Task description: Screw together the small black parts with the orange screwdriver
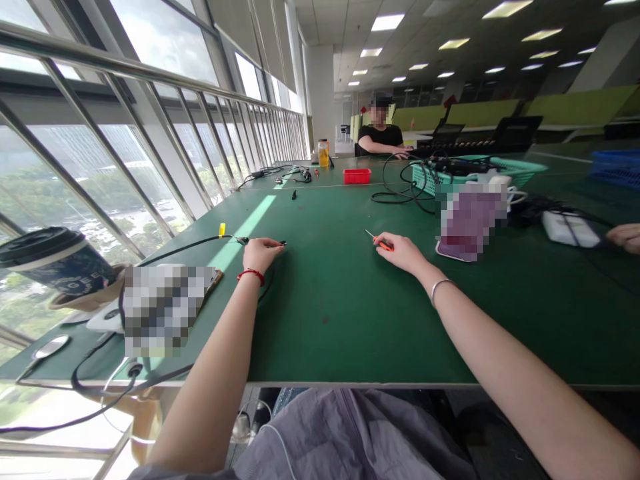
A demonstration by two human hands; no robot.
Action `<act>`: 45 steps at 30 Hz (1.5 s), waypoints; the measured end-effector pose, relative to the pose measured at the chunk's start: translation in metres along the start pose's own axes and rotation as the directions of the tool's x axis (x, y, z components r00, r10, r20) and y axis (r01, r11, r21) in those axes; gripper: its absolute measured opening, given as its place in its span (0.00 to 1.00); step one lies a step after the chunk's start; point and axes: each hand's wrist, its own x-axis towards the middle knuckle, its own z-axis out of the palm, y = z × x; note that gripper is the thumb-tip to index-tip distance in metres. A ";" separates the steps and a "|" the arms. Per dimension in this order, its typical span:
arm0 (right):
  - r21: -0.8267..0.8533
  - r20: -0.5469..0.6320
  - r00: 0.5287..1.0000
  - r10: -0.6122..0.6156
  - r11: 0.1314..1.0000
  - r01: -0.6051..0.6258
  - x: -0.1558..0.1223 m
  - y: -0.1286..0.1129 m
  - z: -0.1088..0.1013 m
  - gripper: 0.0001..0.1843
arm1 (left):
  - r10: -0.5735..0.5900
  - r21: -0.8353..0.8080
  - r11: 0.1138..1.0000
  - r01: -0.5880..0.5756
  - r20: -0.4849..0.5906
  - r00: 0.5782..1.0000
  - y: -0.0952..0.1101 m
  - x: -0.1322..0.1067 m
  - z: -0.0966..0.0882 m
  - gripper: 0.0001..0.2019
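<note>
My left hand (263, 253) is closed just above the green table (320, 320), fingers pinched together. A black cable (190, 249) with a yellow tag (222, 231) runs into it from the left, and a small dark end pokes out past the fingertips. The exact shape of that end is too small to make out. To the right, my right hand (403, 252) is wrapped round a screwdriver (385, 245) with an orange and black handle. Its thin metal shaft points up and left, away from the cable. A wide gap of bare tabletop lies between both hands.
At left stand a lidded paper cup (60, 263) and a pixelated phone-like item (165, 307). Beyond my right hand are another phone (470, 223), a teal basket (520, 172) of cables and a white adapter (570, 229). A red tray (357, 176) sits farther back; a co-worker (380, 137) sits opposite.
</note>
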 end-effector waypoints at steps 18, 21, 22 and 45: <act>-0.022 0.028 0.999 0.029 0.999 -0.029 -0.003 -0.006 -0.004 0.12 | -0.067 0.008 0.998 0.068 -0.043 0.997 -0.009 0.004 -0.008 0.11; -0.026 0.037 0.999 0.031 0.999 -0.030 -0.003 -0.006 -0.004 0.12 | -0.066 0.029 0.997 0.066 -0.011 0.998 -0.009 0.005 -0.006 0.11; -0.027 0.041 0.999 0.032 0.999 -0.031 -0.002 -0.006 -0.004 0.13 | -0.069 0.041 0.997 0.069 -0.004 0.998 -0.010 0.005 -0.005 0.11; -0.089 0.039 0.999 0.034 0.996 -0.030 -0.003 -0.008 -0.004 0.13 | -0.105 0.035 0.994 0.104 0.033 0.994 -0.016 0.014 0.000 0.08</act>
